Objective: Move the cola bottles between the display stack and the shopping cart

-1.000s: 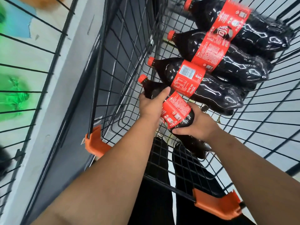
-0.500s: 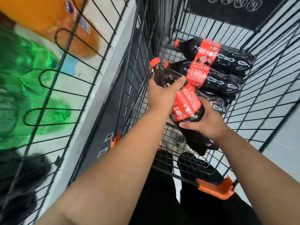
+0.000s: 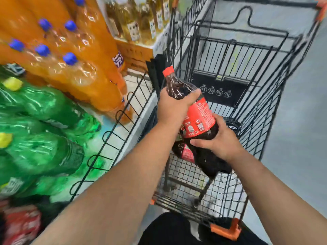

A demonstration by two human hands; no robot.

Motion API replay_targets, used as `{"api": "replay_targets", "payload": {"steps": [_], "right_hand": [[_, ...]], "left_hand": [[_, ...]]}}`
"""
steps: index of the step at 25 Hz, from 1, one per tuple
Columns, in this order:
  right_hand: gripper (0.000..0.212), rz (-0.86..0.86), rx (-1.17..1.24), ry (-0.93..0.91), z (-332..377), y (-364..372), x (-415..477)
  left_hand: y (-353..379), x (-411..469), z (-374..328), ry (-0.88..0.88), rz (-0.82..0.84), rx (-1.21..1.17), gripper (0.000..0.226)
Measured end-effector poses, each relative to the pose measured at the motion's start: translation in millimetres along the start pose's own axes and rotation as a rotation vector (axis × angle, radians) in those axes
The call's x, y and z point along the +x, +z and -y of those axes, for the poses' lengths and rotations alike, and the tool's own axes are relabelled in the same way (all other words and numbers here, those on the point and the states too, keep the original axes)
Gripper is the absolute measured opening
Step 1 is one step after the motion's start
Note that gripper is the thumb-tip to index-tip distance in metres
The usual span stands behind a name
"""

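Note:
A large cola bottle with a red cap and red label is held tilted above the black wire shopping cart, cap pointing up and away. My left hand grips its upper shoulder just below the neck. My right hand grips the lower body under the label. Another cola bottle lies in the cart beneath it, mostly hidden; a dark bottle end shows behind my right hand. Red-labelled cola packs sit blurred at the lower left of the display.
To the left a wire-fronted display holds orange soda bottles with blue caps and green soda bottles with yellow caps. Yellowish bottles stand further back. Grey floor lies right of the cart. The cart has orange corner bumpers.
Both hands have lifted the cola bottle up out of the cart and tilted it more upright. The view has swung up and left, bringing the drinks display into sight.

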State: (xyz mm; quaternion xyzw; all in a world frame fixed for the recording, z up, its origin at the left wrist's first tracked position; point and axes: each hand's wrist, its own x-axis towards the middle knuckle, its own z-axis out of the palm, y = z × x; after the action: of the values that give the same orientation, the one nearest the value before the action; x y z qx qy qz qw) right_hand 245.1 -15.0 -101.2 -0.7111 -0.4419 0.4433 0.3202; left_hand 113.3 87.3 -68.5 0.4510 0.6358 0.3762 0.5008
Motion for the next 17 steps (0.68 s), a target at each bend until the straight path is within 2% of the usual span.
{"api": "replay_targets", "payload": {"steps": [7,10,17], "right_hand": [[0.103,-0.027,0.039,-0.261,86.2,-37.4,-31.2],[0.104,-0.001,0.02,-0.358,114.1,-54.8,-50.1],[0.115,0.083,0.012,-0.561,153.6,-71.2,-101.7]], "left_hand": [[-32.2,-54.0,-114.5,0.234,-0.133,0.035,0.085],[-47.8,-84.5,-149.2,0.308,-0.182,0.01,0.092],[-83.9,-172.1,-188.1,0.402,-0.356,-0.025,0.077]]}}
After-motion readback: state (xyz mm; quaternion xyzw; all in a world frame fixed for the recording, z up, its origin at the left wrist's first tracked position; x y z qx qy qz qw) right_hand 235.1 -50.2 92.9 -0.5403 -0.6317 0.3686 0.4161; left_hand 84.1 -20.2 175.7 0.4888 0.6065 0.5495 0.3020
